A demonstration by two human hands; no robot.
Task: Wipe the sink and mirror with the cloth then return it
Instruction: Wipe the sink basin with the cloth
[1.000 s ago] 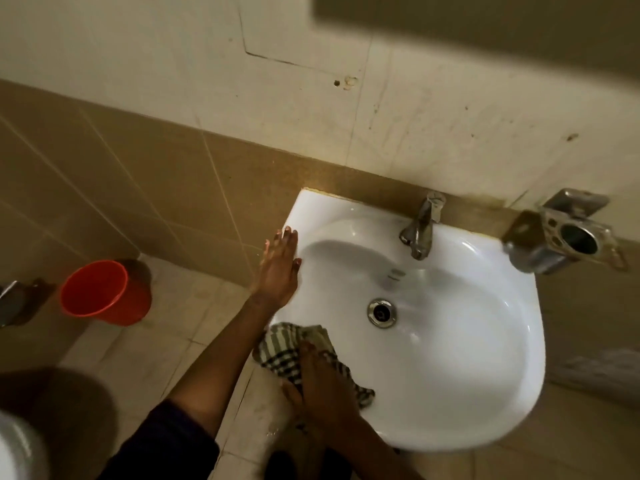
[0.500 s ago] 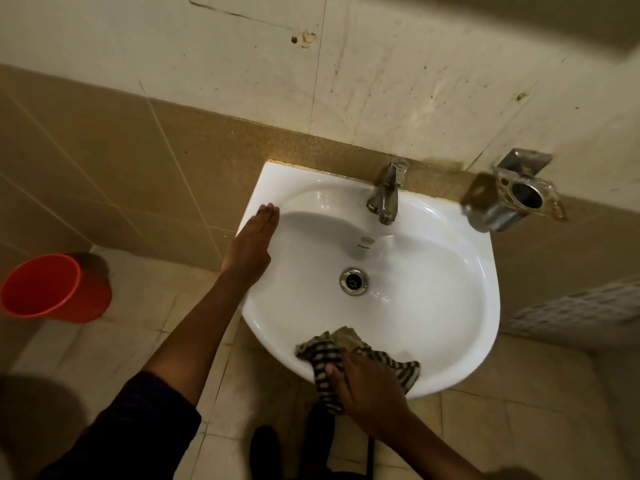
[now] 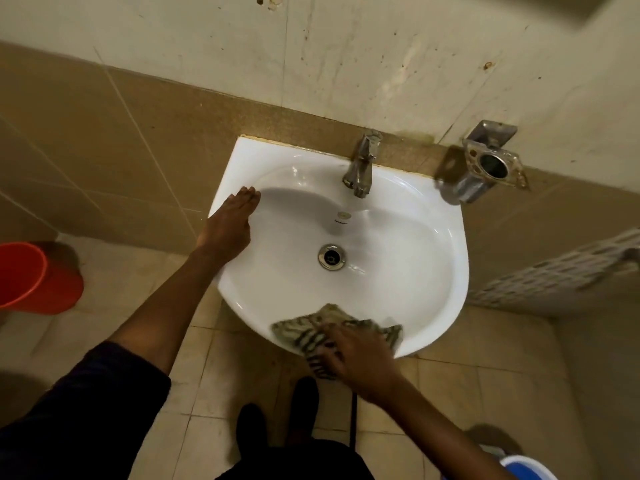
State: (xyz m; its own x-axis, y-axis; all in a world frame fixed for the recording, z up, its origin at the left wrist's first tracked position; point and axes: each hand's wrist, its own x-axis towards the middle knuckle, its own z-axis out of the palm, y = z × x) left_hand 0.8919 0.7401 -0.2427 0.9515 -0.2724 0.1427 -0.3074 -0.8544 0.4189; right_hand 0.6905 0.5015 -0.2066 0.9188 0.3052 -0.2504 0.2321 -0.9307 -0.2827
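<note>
A white wall-mounted sink [image 3: 415,258] fills the middle of the head view, with a metal tap [image 3: 362,168] at its back and a drain [image 3: 331,257] in the bowl. My right hand [image 3: 356,355] presses a checked cloth [image 3: 304,332] onto the sink's front rim. The cloth hangs partly over that edge. My left hand [image 3: 230,221] lies flat on the sink's left rim, fingers together, holding nothing. A dark strip at the top right corner may be the mirror's lower edge.
A metal holder [image 3: 485,164] is fixed to the wall right of the tap. A red bucket [image 3: 31,275] stands on the floor at the left. A white perforated rack [image 3: 561,271] is at the right. A blue tub [image 3: 526,469] shows at the bottom right.
My right hand has slid the cloth rightward along the sink's front rim. My left hand has stayed on the left rim. The camera has shifted, so the sink now sits more central.
</note>
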